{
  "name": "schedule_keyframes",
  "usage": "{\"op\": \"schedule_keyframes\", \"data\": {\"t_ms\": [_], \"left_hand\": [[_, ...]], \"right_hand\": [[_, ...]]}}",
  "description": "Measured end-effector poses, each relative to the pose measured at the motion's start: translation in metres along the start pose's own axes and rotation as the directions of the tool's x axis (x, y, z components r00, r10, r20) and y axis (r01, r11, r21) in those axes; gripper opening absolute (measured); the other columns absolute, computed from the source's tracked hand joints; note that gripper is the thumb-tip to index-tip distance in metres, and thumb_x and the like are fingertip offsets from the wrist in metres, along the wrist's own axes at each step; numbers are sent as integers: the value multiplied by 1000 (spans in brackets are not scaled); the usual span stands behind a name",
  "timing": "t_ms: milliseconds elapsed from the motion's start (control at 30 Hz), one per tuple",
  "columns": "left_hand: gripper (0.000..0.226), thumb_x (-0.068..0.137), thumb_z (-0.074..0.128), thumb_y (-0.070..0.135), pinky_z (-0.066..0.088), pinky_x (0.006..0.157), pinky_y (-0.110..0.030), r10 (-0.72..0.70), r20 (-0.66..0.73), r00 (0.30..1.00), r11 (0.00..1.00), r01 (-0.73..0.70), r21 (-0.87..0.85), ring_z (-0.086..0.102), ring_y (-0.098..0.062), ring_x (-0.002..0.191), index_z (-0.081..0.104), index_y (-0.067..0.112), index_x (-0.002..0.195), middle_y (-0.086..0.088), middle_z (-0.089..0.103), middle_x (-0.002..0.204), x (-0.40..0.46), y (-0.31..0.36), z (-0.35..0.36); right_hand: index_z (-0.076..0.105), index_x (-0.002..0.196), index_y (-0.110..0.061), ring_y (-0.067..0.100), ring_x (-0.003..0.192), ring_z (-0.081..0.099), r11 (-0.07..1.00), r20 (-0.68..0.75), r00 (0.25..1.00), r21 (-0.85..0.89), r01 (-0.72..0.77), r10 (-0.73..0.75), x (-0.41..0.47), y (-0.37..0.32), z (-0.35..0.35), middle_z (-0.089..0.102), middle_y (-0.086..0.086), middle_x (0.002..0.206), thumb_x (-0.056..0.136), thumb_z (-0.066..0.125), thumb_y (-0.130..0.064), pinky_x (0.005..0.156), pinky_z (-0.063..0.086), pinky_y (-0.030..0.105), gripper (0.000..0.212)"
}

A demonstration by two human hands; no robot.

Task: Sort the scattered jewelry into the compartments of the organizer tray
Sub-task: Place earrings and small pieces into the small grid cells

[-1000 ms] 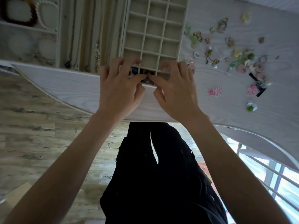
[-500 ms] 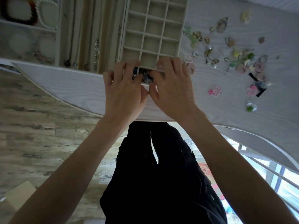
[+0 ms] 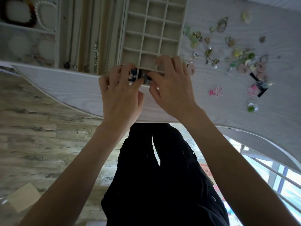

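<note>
A beige organizer tray [image 3: 181,31] with a grid of small square compartments lies on the white table. Both hands hover over its nearest row. My left hand [image 3: 120,93] and my right hand [image 3: 172,88] have curled fingers that meet over a small dark and silver piece of jewelry [image 3: 145,78] in the near middle compartment. A dark blue piece [image 3: 133,75] sits in the near left compartment. Whether either hand pinches the small piece is hidden by the fingers. Scattered jewelry [image 3: 241,61] lies on the table to the right of the tray.
Left of the grid tray, long slots hold necklaces [image 3: 96,51]. Further left, a section holds bracelets [image 3: 17,15]. Pink flower pieces [image 3: 215,91] and a green and white piece [image 3: 251,107] lie near the table's front edge [image 3: 48,97], with wooden floor below.
Both hands have shifted slightly forward over the tray's nearest row, and their fingertips have come together over the middle compartment. The scattered pieces have not moved.
</note>
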State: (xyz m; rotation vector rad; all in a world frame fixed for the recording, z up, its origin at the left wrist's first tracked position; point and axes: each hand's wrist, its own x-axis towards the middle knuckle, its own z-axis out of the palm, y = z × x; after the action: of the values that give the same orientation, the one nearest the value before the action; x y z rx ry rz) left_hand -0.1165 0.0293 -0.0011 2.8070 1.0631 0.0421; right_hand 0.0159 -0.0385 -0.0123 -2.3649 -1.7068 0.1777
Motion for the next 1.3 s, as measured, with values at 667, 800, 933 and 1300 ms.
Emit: {"op": "schedule_keyframes", "data": {"t_ms": [667, 800, 933, 1300], "left_hand": [[18, 91, 56, 6, 39, 84, -17, 355, -73, 932, 676, -310, -668, 57, -11, 89, 63, 5, 108, -1, 66, 97, 26, 98, -4], [23, 91, 56, 12, 33, 85, -12, 458, 13, 889, 666, -333, -668, 51, -7, 96, 63, 11, 113, 0, 65, 105, 54, 169, 8], [27, 90, 57, 16, 39, 93, -28, 493, 54, 868, 749, -392, -535, 51, -22, 109, 63, 14, 116, -5, 62, 114, 83, 213, 38], [19, 81, 65, 21, 42, 88, -40, 497, -17, 867, 849, -491, -198, 56, -31, 104, 71, 18, 99, -6, 66, 104, 103, 243, 66]], "right_hand": [[71, 98, -10, 22, 86, 61, 916, -287, 883, 266, -299, 371, -94, 69, -66, 70, 1, 86, 89, 55, -11, 80, 39, 28, 18], [71, 97, -11, 21, 74, 64, 754, -237, 726, 347, -557, 645, -129, 133, -77, 70, 5, 84, 87, 58, -12, 71, 52, 35, 17], [70, 98, -14, 28, 80, 64, 611, -74, 623, 313, -727, 779, -130, 188, -64, 67, 10, 90, 84, 60, -19, 74, 52, 38, 18], [62, 104, -13, 23, 108, 47, 711, 72, 728, 166, -683, 682, -109, 229, -60, 52, 7, 114, 86, 63, -29, 82, 39, 30, 24]]}}
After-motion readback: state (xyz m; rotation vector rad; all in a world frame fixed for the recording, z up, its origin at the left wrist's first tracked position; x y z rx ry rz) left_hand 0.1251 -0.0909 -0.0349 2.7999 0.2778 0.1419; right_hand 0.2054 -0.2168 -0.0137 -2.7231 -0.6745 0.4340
